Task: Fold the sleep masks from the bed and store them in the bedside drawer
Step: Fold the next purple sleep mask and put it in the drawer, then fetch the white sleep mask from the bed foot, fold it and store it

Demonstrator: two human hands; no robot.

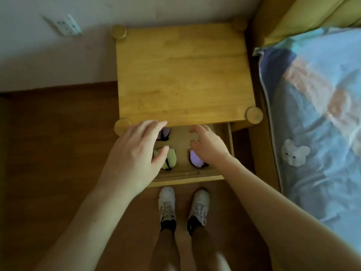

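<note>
The wooden bedside drawer (187, 178) is pulled out under the nightstand top (183, 75). Three folded sleep masks lie inside: a purple one (165, 133) at the back left, a pale green one (170, 159) at the front left, and another purple one (195, 158) at the front right. My left hand (134, 153) hovers over the left side with fingers spread, partly covering the green and back purple masks. My right hand (210, 143) hangs over the right side with fingers curled loosely apart, holding nothing and hiding part of the front purple mask.
The bed (316, 118) with a blue patterned cover runs along the right, a small white plush bunny (295, 153) lying on it. My feet in white shoes (183, 206) stand on the brown wooden floor just before the drawer. A wall socket (66, 26) sits far left.
</note>
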